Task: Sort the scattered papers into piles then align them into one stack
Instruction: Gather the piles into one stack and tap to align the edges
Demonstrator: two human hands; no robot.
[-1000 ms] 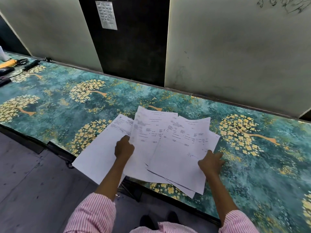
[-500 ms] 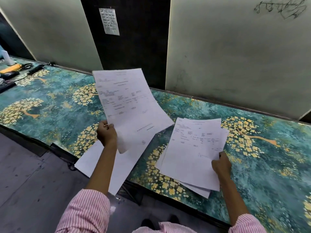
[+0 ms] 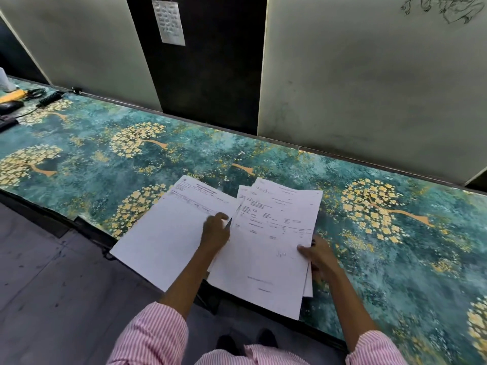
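Over the near edge of the teal tabletop patterned with golden trees [image 3: 263,159], two overhanging lots of white printed paper: left sheets [image 3: 168,233] under the flat, spread left hand [image 3: 214,231], right pile [image 3: 274,241] pinched at its edge by the right hand [image 3: 320,255]. Likely to slide floorward or fan apart if nudged carelessly. Far left, black cables and a yellow tool [image 3: 15,94], well apart, blocking nothing

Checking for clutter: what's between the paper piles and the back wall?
Head view: only bare patterned tabletop between the left sheet, right pile and wall.
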